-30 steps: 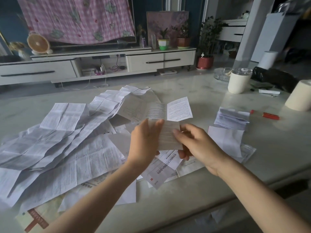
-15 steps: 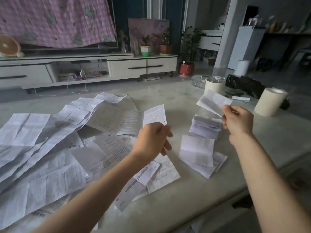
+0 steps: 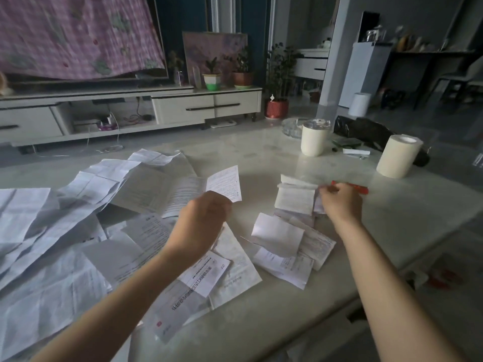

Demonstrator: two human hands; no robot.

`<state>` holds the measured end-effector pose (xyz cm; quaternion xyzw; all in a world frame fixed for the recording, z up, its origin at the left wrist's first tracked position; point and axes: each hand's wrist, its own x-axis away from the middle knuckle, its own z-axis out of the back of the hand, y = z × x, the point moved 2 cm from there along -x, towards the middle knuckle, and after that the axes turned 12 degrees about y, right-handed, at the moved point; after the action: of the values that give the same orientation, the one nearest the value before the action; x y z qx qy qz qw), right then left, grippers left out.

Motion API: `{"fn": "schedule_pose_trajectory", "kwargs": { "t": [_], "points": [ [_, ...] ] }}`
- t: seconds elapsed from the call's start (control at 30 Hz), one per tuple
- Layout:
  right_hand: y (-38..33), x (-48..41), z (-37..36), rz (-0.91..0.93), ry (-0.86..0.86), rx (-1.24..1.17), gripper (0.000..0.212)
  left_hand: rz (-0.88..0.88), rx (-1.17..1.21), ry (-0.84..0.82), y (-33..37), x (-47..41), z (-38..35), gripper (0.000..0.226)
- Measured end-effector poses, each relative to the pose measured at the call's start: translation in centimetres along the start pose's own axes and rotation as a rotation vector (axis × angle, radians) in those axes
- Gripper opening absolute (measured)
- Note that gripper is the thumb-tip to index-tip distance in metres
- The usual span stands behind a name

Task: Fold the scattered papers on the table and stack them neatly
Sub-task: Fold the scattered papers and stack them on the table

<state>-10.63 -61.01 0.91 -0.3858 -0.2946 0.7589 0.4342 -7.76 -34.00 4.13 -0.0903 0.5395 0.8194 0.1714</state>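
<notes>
Your right hand (image 3: pixel 339 202) pinches the right edge of a folded sheet (image 3: pixel 294 201), fingers curled in on it. The sheet lies flat on top of the stack (image 3: pixel 295 217), touching it. Just beyond your knuckles a red stick (image 3: pixel 351 188) lies on the table (image 3: pixel 261 158). Farther out past the grip stand a pale cup (image 3: pixel 313 141) and, to its right, a paper roll (image 3: pixel 398 158), both well apart from the stack. On the near side of the grip, toward you, a second pile (image 3: pixel 281 235) of folded sheets sits just beside the stack, its top piece tented up at the crease. Your left hand (image 3: pixel 201 223) hangs above the table well to the left of the grip, its back toward the camera and its fingers loosely curled. It seems to hold nothing, though the palm is hidden. A printed leaflet (image 3: pixel 224 182) shows right behind its knuckles. The loose papers (image 3: pixel 65 231) spread unfolded and overlapping from under that hand out to the left edge of the view, well apart from the grip.
</notes>
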Motion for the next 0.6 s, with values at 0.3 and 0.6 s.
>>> {"fn": "schedule_pose_trajectory", "kwargs": {
  "t": [0.3,0.6],
  "points": [
    [-5.1,2.4,2.6,0.133,0.063,-0.171,0.022,-0.12,-0.255,0.178,-1.9,-0.8,4.6,0.02],
    [-10.7,15.4,-0.8,0.564,-0.806,-0.012,0.023,-0.057,-0.475,0.125,-4.8,1.3,9.4,0.03]
  ]
}}
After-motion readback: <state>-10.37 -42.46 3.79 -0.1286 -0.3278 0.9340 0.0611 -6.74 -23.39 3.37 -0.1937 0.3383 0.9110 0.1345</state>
